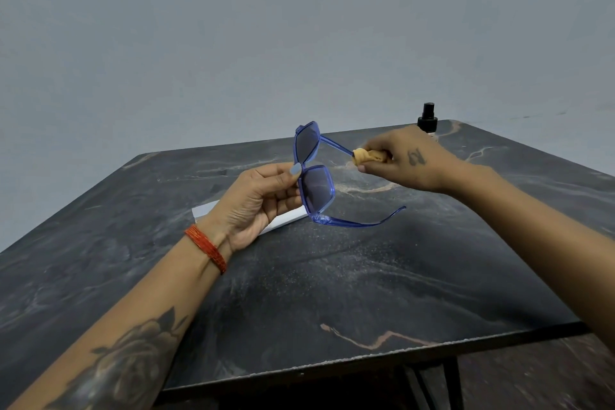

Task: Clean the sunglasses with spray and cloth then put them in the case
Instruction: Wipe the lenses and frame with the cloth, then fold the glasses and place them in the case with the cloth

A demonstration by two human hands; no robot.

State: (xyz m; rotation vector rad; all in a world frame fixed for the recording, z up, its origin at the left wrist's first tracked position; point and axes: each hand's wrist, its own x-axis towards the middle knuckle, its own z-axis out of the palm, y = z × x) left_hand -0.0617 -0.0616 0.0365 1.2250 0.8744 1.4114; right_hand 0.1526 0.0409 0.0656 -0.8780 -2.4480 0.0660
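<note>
- The left hand pinches the blue sunglasses at the bridge, thumb over fingers, holding them upright above the dark marble table so both arms stick out free.
- Beyond its fingertips, the right hand clamps a tan cloth around the far arm, apparently wiping it.
- Behind the left palm lies a white case.
- Past the right knuckles stands the spray bottle; no readable label.

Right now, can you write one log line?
left hand holds sunglasses | right hand rubs cloth on arm | spray bottle on table
</note>
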